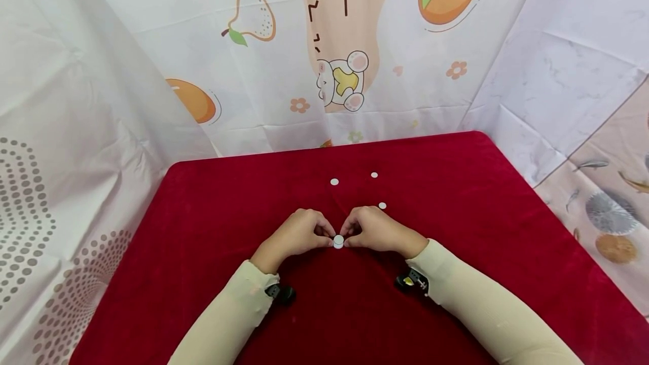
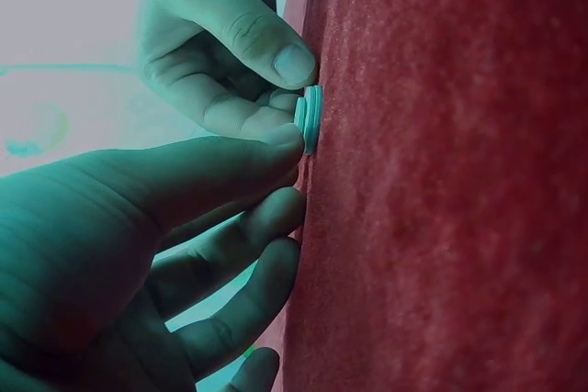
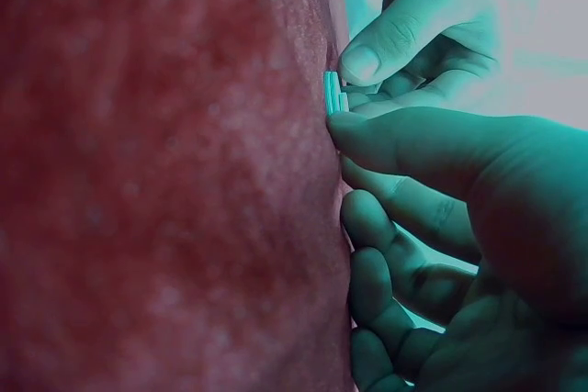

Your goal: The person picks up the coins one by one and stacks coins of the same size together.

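Two hands meeting over a small stack of white discs (image 1: 338, 241) near the middle of the table, a little toward the near edge. Left hand (image 1: 296, 234) curled, thumb and forefinger tips pinching the stack from its own side; right hand (image 1: 377, 231) curled likewise, pinching from the opposite side, remaining fingers of both tucked down against the cloth. Seen from the left wrist, stack of ridged discs (image 2: 309, 118) lying flat on the fabric, several thin layers squared one upon another, fingertips (image 2: 292, 65) pressed at the rim. From the right wrist, same stack (image 3: 333, 92) edge-on, caught between thumb and forefinger. Grip from two sides probably meant to line up the edges and keep the pile from sliding on the soft nap. Three loose white discs farther off toward the far edge: one (image 1: 334, 182) left of centre, one (image 1: 374, 174) right of it, a third (image 1: 382, 205) just beyond the right hand's knuckles, all apart from one another and from the stack. Cream sleeves (image 1: 471, 292) to the wrists, small black cameras strapped beneath. Red velvet-like cloth (image 1: 203, 230) covering the whole table, lightly creased near the centre. Behind and to both sides, hung printed sheets (image 1: 253, 44) with pears, persimmons, a cartoon bear, dotted patterns on the left, fish on the right.
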Motion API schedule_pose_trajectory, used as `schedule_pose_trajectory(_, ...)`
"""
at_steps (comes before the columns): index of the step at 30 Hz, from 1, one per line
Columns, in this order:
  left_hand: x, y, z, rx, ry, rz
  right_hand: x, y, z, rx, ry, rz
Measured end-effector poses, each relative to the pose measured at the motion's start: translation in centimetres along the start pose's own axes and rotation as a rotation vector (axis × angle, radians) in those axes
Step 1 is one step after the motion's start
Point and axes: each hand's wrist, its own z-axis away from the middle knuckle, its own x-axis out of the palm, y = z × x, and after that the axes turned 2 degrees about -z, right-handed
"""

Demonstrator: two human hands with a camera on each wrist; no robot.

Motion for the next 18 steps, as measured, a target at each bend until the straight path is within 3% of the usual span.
schedule_pose_trajectory(18,0.60,0.18,-0.29,-0.005,0.043,-0.073,0.18,-0.04,-0.06,-0.004,0.030,0.046)
